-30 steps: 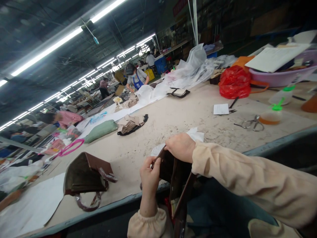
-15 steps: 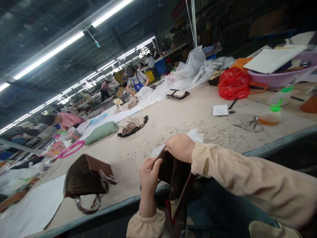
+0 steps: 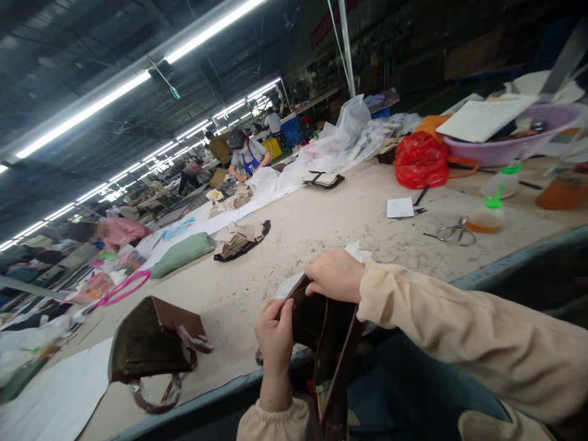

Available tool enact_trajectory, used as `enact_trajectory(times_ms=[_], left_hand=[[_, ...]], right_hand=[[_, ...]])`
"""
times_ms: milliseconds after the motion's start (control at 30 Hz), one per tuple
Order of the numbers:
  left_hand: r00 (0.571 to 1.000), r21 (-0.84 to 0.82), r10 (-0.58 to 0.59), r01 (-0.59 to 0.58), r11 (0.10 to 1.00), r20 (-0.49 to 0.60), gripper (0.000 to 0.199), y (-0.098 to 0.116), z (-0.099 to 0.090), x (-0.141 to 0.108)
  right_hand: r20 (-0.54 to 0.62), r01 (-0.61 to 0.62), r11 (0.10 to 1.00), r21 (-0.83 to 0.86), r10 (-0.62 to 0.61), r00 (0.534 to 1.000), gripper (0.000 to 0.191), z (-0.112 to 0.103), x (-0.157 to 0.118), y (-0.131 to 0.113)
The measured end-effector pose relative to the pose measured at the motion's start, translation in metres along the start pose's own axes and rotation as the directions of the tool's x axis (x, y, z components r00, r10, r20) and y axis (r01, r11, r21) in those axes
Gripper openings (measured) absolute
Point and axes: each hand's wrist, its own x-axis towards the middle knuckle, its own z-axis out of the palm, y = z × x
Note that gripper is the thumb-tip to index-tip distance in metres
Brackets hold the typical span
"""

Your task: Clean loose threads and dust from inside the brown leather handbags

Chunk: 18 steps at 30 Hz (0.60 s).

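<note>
A dark brown handbag [image 3: 337, 361] stands open at the table's near edge, its dark lining showing. My left hand [image 3: 275, 327] pinches the bag's rim on the left side, thumb inside. Further along the same rim, my right hand [image 3: 334, 275] is closed over the edge with its fingers curled; the fingertips are partly hidden. A second brown handbag [image 3: 154, 346] lies on its side to the left, mouth towards me, its handles wrapped in clear plastic. White paper [image 3: 289, 285] shows on the table behind my hands.
On the tabletop [image 3: 294, 214] are a green cushion-like bundle [image 3: 184, 255], a stack of beige pieces [image 3: 241, 240], scissors [image 3: 457, 234], a bottle of amber liquid [image 3: 487, 217], a red plastic bag [image 3: 421, 160] and a lilac basin [image 3: 505, 150]. A co-worker in a blue apron [image 3: 250, 162] works across the table.
The view has shifted slightly, so the table items appear a little further left. My right thumb shows more on the inner side of the rim. Both hands still grip the bag.
</note>
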Motion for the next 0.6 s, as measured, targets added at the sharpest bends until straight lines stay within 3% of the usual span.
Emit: enact_trajectory(times_ms=[167, 600], left_hand=[[1.0, 0.011, -0.005, 0.005, 1.0, -0.008, 0.021, 0.0, 0.0, 0.001], [1.0, 0.009, 0.002, -0.002, 1.0, 0.024, 0.022, 0.003, 0.0, -0.002]], right_hand=[[0.02, 0.055, 0.998, -0.034, -0.054, 0.998, 0.027, -0.005, -0.003, 0.01], [-0.071, -0.088, 0.996, 0.015, 0.089, 0.993, 0.027, 0.007, 0.002, 0.008]])
